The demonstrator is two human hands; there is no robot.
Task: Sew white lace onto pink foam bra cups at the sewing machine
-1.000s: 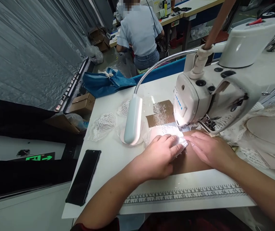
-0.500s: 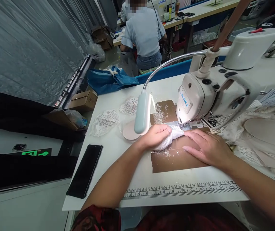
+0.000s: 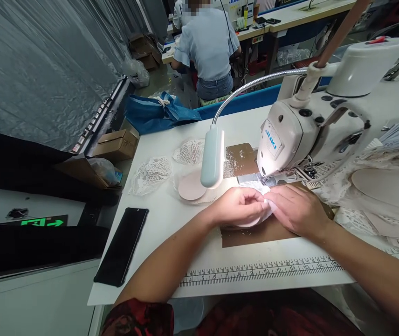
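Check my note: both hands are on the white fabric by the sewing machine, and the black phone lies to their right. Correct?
Not quite: the black phone lies left of both hands, as the head view shows. The left hand and right hand are on the white fabric by the sewing machine.

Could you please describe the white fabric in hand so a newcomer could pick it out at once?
Find the white sewing machine on the right, then look just below its left end. There, between the left hand and right hand, is the white fabric. Unlike the lace pieces lying left of the lamp, it is hand-held.
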